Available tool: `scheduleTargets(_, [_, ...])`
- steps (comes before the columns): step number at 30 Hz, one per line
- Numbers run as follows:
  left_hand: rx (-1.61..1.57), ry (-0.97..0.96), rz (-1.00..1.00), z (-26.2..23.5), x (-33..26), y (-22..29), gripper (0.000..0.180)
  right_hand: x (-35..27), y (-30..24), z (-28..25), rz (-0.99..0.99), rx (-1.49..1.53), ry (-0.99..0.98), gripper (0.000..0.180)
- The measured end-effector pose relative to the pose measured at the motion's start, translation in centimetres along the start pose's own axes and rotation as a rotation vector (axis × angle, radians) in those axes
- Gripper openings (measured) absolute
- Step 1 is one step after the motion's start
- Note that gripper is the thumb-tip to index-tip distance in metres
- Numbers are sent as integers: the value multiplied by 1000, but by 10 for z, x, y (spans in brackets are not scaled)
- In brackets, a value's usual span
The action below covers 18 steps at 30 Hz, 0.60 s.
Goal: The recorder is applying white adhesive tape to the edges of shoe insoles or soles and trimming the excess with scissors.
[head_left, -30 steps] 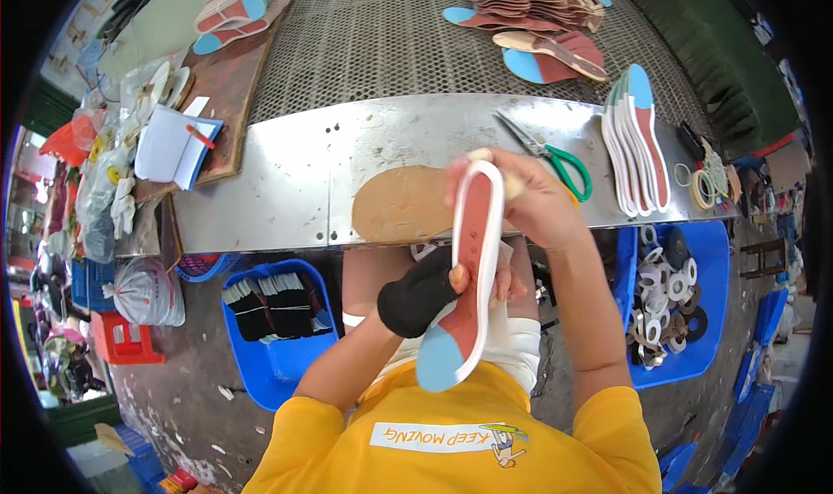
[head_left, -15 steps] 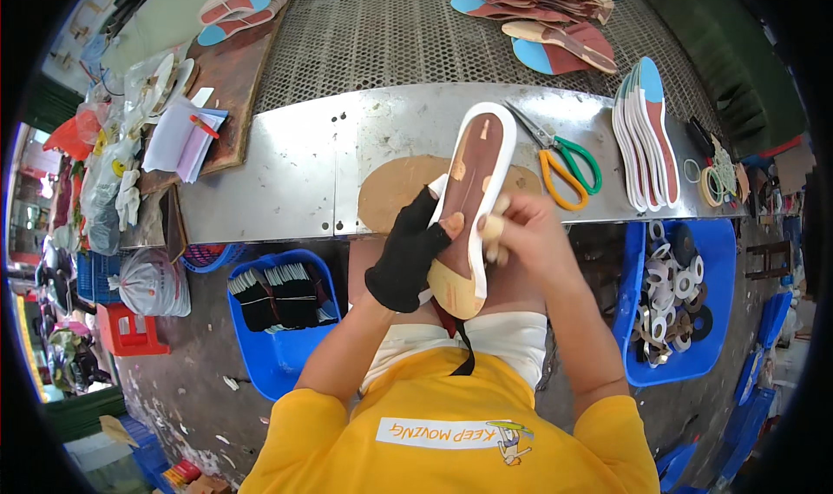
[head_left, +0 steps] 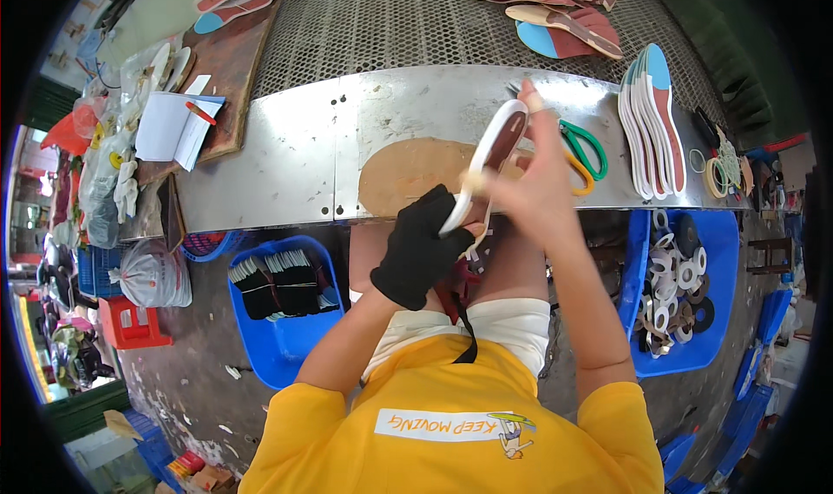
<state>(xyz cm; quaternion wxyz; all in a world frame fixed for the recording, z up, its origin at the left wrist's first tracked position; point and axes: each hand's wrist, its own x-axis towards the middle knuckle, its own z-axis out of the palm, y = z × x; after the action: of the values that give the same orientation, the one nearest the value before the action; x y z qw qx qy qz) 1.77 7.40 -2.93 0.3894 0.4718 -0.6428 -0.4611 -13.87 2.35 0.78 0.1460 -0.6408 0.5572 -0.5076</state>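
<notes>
A shoe insole (head_left: 503,149) with a brown-red face and a white rim is held up over the table's front edge, tilted on its side. My left hand (head_left: 418,249), in a black fingerless glove, grips its lower end, thumb on the face. My right hand (head_left: 545,177), bare and slightly blurred, wraps the upper part; its thumb, with a pale wrap, lies across to the white rim and its fingers stretch up along the other edge. Scissors with green and orange handles (head_left: 587,151) lie behind the right hand, partly hidden. A brown oval sheet (head_left: 403,177) lies on the metal table.
White-edged insoles (head_left: 646,129) stand bunched at right; more insoles (head_left: 555,38) are piled on the mesh surface. Below the table, one blue bin (head_left: 269,355) holds bundled black pieces and another blue bin (head_left: 694,355) holds tape rolls. Papers (head_left: 178,129) lie at left.
The insole has turned from face-on to edge-on, its white side rim now showing. My right hand has moved up from its lower side edge to its upper part.
</notes>
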Motion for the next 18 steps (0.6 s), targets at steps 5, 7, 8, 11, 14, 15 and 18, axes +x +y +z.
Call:
scheduleTargets(5, [155,93,248,1,-2,7,22,12,0,-12,-202,-109,-49,65])
scheduleTargets(7, [111,39,146,-1,-2,3,26,30,21,-17,168,148,-392,85])
scheduleTargets(8, [114,42,146,-1,-3,1,26,34,18,-19,346,220,-455,91])
scheduleTargets(11, [-87,6,-107,-4,-8,0,32,6,-16,-7,-131,4,-151,80])
scheduleTargets(14, [-326,-30,-141,-8,-8,17,37,15,-16,-15,-155,4,-139,72])
scheduleTargets(15, [-327,-33,-138,-8,-8,15,37,21,-12,-19,-122,22,-205,67])
scheduleTargets(18, [-458,-58,-240,-9,-8,12,36,33,-5,-24,94,100,-229,51])
